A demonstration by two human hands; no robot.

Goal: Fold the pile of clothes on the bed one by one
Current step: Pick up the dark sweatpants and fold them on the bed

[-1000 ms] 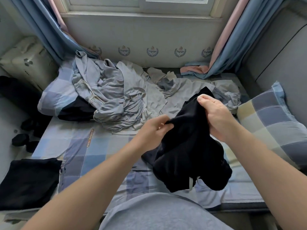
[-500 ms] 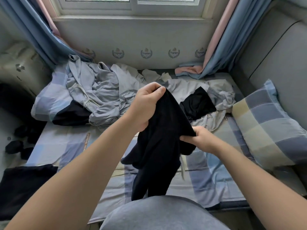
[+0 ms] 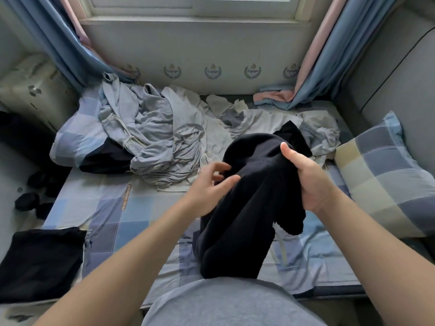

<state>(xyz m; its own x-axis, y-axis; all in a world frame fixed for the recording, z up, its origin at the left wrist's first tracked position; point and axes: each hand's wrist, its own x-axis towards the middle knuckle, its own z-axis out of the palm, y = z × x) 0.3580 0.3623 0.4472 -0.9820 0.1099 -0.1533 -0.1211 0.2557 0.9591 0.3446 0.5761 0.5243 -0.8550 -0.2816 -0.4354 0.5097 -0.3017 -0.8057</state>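
A black garment (image 3: 249,208) hangs bunched above the checked bed sheet (image 3: 117,220) in front of me. My right hand (image 3: 308,180) grips its upper right side, thumb pointing up. At the garment's left edge, my left hand (image 3: 209,184) touches the cloth with loosely spread fingers. The pile of grey and white clothes (image 3: 164,142) lies crumpled at the back of the bed under the window. A second black piece (image 3: 294,135) peeks out behind the held garment. A dark garment (image 3: 108,158) lies under the pile's left side.
A folded black garment (image 3: 42,262) lies at the bed's near left corner. A checked pillow (image 3: 381,175) leans at the right, another (image 3: 70,137) sits at the back left. Blue curtains (image 3: 329,67) hang at both sides. Dark items (image 3: 28,201) lie on the floor at left.
My left hand let go of the garment's top and dropped to its left edge. My right hand moved up and now holds the upper right side. The garment is bunched higher.
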